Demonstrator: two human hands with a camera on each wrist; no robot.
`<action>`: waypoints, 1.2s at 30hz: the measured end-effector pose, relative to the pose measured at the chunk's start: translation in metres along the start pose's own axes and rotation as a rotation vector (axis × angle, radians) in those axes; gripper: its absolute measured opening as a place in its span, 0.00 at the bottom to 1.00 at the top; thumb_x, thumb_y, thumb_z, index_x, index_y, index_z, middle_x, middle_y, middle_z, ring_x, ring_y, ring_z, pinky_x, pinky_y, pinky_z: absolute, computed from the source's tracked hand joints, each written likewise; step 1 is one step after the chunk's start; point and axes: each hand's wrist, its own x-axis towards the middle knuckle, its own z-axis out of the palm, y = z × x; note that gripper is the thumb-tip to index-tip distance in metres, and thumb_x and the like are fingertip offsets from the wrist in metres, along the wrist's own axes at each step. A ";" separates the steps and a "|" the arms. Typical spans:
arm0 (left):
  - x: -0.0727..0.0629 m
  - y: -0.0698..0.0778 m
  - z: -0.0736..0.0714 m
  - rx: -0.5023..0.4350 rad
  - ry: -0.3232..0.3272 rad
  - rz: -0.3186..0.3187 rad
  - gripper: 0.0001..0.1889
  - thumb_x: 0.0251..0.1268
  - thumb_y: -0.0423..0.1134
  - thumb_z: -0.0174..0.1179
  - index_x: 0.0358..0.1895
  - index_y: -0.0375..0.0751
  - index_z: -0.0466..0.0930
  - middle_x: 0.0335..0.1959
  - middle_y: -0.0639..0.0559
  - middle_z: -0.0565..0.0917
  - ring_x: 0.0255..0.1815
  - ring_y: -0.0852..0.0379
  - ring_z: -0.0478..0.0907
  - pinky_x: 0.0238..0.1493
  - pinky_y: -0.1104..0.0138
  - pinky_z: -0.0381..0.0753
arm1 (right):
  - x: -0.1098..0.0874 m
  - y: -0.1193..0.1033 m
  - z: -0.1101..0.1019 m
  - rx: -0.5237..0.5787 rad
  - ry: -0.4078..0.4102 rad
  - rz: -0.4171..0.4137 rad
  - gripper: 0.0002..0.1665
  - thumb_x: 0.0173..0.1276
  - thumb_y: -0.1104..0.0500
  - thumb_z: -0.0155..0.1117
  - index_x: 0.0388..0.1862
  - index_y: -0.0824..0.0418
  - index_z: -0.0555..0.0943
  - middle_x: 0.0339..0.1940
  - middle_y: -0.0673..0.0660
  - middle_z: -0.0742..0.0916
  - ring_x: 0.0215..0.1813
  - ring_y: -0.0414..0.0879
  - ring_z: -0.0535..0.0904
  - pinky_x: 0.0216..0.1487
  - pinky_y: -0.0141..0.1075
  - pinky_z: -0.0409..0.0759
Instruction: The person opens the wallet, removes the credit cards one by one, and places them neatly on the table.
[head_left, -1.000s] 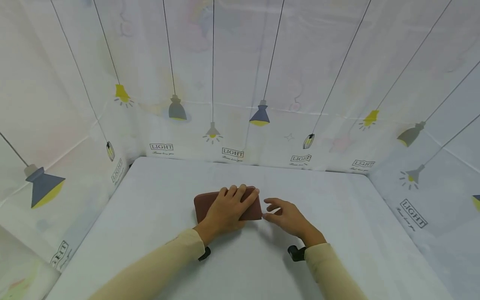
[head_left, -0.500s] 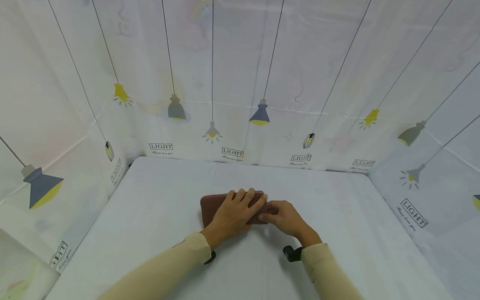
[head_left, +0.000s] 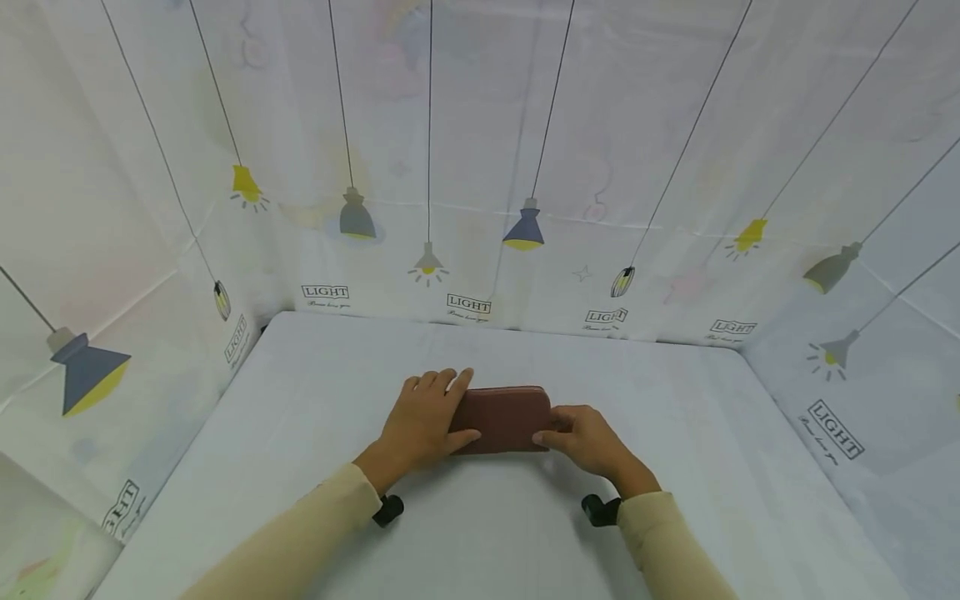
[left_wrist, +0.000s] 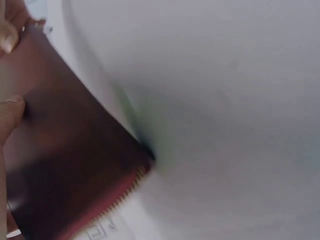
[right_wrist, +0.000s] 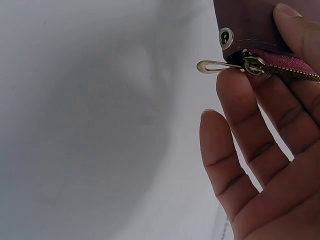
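Observation:
A brown zip wallet [head_left: 504, 421] is held up between both hands, its broad face toward me in the head view. My left hand [head_left: 418, 423] grips its left end, the thumb on the front and the fingers reaching over to the back. At the right end my right hand [head_left: 594, 439] pinches the edge, thumb in front and fingers behind. In the right wrist view a gold zipper pull [right_wrist: 212, 66] sticks out beside the fingertips, below a metal eyelet [right_wrist: 226, 38]. Zipper teeth [left_wrist: 122, 196] run along the wallet's edge in the left wrist view.
A white-covered table [head_left: 495, 542] lies under the hands. Cloth walls [head_left: 480, 117] printed with hanging lamps stand behind it and on both sides. A dark wrist camera [head_left: 388, 510] sits on the left wrist, another camera [head_left: 598, 510] on the right.
My left hand has slid from across the wallet to its left end. The right hand, earlier just off the right edge, now grips that edge. The wallet has shifted slightly right.

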 end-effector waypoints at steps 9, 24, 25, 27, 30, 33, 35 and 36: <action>-0.012 -0.025 0.004 -0.386 -0.138 -0.129 0.36 0.73 0.61 0.62 0.75 0.44 0.70 0.68 0.49 0.79 0.68 0.46 0.75 0.68 0.50 0.74 | -0.005 0.019 -0.009 -0.015 -0.004 0.009 0.09 0.69 0.53 0.74 0.46 0.51 0.89 0.41 0.47 0.90 0.45 0.45 0.85 0.46 0.42 0.82; -0.013 -0.019 0.007 -0.744 -0.167 -0.084 0.22 0.75 0.49 0.65 0.66 0.51 0.72 0.52 0.60 0.82 0.50 0.61 0.79 0.54 0.58 0.79 | -0.012 0.032 -0.011 -0.029 -0.027 0.042 0.16 0.67 0.52 0.76 0.53 0.51 0.89 0.46 0.48 0.91 0.46 0.46 0.85 0.44 0.43 0.81; -0.013 -0.019 0.007 -0.752 -0.169 -0.084 0.22 0.75 0.49 0.65 0.65 0.51 0.72 0.51 0.60 0.82 0.50 0.60 0.79 0.54 0.58 0.79 | -0.012 0.031 -0.011 -0.032 -0.024 0.044 0.16 0.67 0.53 0.76 0.53 0.51 0.89 0.46 0.48 0.91 0.45 0.46 0.84 0.44 0.43 0.80; -0.012 -0.017 0.007 -0.765 -0.178 -0.084 0.21 0.75 0.49 0.65 0.65 0.51 0.72 0.51 0.60 0.82 0.51 0.61 0.79 0.55 0.58 0.79 | -0.013 0.032 -0.011 -0.041 -0.019 0.051 0.16 0.67 0.53 0.76 0.53 0.52 0.89 0.45 0.49 0.91 0.43 0.46 0.84 0.41 0.42 0.80; -0.011 -0.014 0.008 -0.783 -0.197 -0.092 0.21 0.76 0.48 0.65 0.65 0.51 0.72 0.52 0.60 0.82 0.51 0.61 0.79 0.54 0.58 0.79 | -0.015 0.032 -0.012 -0.047 -0.018 0.073 0.16 0.66 0.53 0.77 0.52 0.52 0.89 0.43 0.50 0.89 0.39 0.46 0.83 0.37 0.41 0.79; -0.011 -0.012 0.007 -0.795 -0.206 -0.095 0.20 0.76 0.48 0.64 0.65 0.52 0.71 0.51 0.60 0.82 0.51 0.60 0.79 0.54 0.59 0.79 | -0.017 0.032 -0.013 -0.048 -0.016 0.089 0.17 0.66 0.53 0.77 0.53 0.52 0.89 0.41 0.50 0.88 0.36 0.46 0.81 0.34 0.41 0.78; -0.011 -0.011 0.007 -0.798 -0.207 -0.098 0.20 0.76 0.47 0.64 0.64 0.52 0.71 0.51 0.60 0.82 0.50 0.60 0.79 0.54 0.59 0.79 | -0.017 0.032 -0.012 -0.050 -0.014 0.093 0.19 0.65 0.54 0.78 0.55 0.53 0.89 0.41 0.50 0.89 0.36 0.46 0.81 0.34 0.40 0.79; -0.011 -0.011 0.007 -0.798 -0.207 -0.098 0.20 0.76 0.47 0.64 0.64 0.52 0.71 0.51 0.60 0.82 0.50 0.60 0.79 0.54 0.59 0.79 | -0.018 0.032 -0.012 -0.050 -0.012 0.095 0.19 0.65 0.55 0.78 0.55 0.53 0.89 0.42 0.50 0.89 0.37 0.46 0.81 0.35 0.40 0.78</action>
